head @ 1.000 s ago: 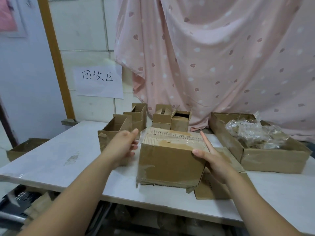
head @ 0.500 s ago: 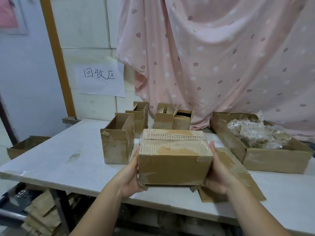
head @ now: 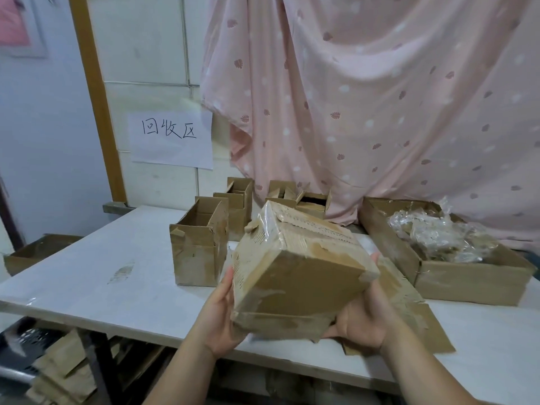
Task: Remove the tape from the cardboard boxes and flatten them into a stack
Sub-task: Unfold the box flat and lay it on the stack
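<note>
The closed brown cardboard box (head: 298,273) with clear tape (head: 270,229) glazing its torn upper face is off the white table (head: 102,273), held tilted over the near edge between both hands. Its long axis runs left to right and slopes down toward the right, so the taped face tips up and away. The left hand (head: 222,320) grips the lower left corner, thumb lying up the end face, the other fingers hidden behind. The right hand (head: 362,320) cups the lower right corner palm-up, with fingers curling up the far end. A lifted edge of tape sits at the high left corner, above the left thumb, so that hand looks nearer for peeling while the right bears the weight. Beneath the right wrist lies a flattened brown cardboard sheet (head: 409,311); an open-topped small brown carton (head: 200,252) stands just left.
</note>
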### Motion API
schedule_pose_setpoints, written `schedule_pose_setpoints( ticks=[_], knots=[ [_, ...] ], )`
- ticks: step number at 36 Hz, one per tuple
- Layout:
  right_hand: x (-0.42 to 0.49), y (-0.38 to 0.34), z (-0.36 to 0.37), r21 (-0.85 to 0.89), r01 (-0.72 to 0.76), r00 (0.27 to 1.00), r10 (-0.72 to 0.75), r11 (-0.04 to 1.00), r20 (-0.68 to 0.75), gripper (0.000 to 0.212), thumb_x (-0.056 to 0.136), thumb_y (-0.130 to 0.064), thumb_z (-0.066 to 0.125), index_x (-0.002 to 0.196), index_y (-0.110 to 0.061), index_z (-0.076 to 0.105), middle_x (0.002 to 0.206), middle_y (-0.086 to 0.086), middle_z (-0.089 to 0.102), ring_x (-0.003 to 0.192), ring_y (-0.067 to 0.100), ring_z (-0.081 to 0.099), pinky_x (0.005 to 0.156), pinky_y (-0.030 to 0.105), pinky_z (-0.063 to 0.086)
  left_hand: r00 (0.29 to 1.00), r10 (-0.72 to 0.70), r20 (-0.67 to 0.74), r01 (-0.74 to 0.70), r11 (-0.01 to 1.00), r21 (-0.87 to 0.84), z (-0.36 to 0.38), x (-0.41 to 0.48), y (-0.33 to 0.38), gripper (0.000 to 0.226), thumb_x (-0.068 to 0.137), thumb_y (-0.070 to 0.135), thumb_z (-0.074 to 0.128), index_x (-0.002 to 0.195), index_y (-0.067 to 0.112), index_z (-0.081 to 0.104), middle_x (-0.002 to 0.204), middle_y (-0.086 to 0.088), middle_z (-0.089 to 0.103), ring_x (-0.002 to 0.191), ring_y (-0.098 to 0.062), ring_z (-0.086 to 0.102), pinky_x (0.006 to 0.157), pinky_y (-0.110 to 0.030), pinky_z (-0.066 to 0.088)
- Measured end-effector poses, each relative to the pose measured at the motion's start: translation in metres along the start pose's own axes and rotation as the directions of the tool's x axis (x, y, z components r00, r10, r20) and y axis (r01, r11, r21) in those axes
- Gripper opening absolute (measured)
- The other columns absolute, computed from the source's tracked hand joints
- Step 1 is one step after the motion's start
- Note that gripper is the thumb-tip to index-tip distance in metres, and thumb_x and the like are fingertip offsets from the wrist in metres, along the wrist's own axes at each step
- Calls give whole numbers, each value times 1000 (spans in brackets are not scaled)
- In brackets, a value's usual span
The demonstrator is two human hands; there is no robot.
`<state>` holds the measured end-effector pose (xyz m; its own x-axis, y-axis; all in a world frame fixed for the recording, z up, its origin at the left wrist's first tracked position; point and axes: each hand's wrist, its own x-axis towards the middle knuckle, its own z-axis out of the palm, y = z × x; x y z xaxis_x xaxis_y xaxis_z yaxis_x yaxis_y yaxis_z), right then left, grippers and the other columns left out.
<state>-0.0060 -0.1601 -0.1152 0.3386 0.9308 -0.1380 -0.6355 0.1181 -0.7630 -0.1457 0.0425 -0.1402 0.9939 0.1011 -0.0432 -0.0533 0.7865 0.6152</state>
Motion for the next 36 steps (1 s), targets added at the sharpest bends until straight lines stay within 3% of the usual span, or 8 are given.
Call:
schedule_pose_setpoints(
  ticks=[5,9,15,19,21,25,28,36],
  knots=[
    [-1,-5,5,49,33,996,-29,998,-88,101,66,-92,24,125,-19,63,132,21,56,117,44,55,96,66,37,995,37,-88,-33,998,49,8,2,-1,54,82,50,48,119,14,64,101,-16,69,82,-28,68,73,-45,56],
    [-2,-9,6,34,63,960,-51,997,-275,97,63,-90,32,111,-15,72,124,19,62,106,39,63,92,57,46,980,63,-189,-42,992,115,21,1,-1,40,99,37,36,106,15,69,101,-20,70,80,-30,71,79,-49,53],
    [0,-8,13,8,-5,916,8,1000,-401,98,54,-85,47,114,-11,70,123,21,62,111,39,60,100,55,42,908,28,-418,70,974,216,15,7,-1,49,96,39,32,112,9,67,95,-18,71,92,-37,64,85,-48,50],
    [2,-10,18,-12,-29,914,22,1000,-406,96,59,-86,45,112,-10,71,118,22,64,103,41,64,96,57,43,895,-14,-445,100,980,171,13,9,-1,62,90,66,35,106,17,70,102,-21,70,100,-42,63,90,-59,48],
    [2,-11,17,-34,-25,917,9,999,-398,97,60,-87,43,116,-12,68,118,22,65,103,41,64,98,58,42,897,1,-441,99,974,204,14,9,0,61,87,66,40,106,17,69,103,-21,70,100,-43,64,89,-61,48],
    [5,-10,15,-148,-49,916,-14,988,-400,92,65,-85,42,122,-15,64,119,19,65,109,39,62,98,58,43,817,204,-540,35,916,399,9,8,2,37,98,36,48,103,6,69,91,-18,73,87,-38,69,81,-54,54],
    [9,-8,18,-201,-25,898,-66,979,-435,88,69,-84,38,121,-18,64,115,16,68,106,36,64,95,55,47,751,369,-548,-18,841,541,1,14,3,36,96,37,50,123,15,59,100,-13,72,87,-33,70,72,-49,58],
    [12,-4,24,-197,17,883,-107,980,-457,86,73,-84,32,114,-18,68,109,15,70,99,32,68,88,46,51,876,178,-448,6,925,380,19,9,4,55,92,63,33,114,25,66,99,-10,73,91,-31,70,71,-40,56]
  ],
)
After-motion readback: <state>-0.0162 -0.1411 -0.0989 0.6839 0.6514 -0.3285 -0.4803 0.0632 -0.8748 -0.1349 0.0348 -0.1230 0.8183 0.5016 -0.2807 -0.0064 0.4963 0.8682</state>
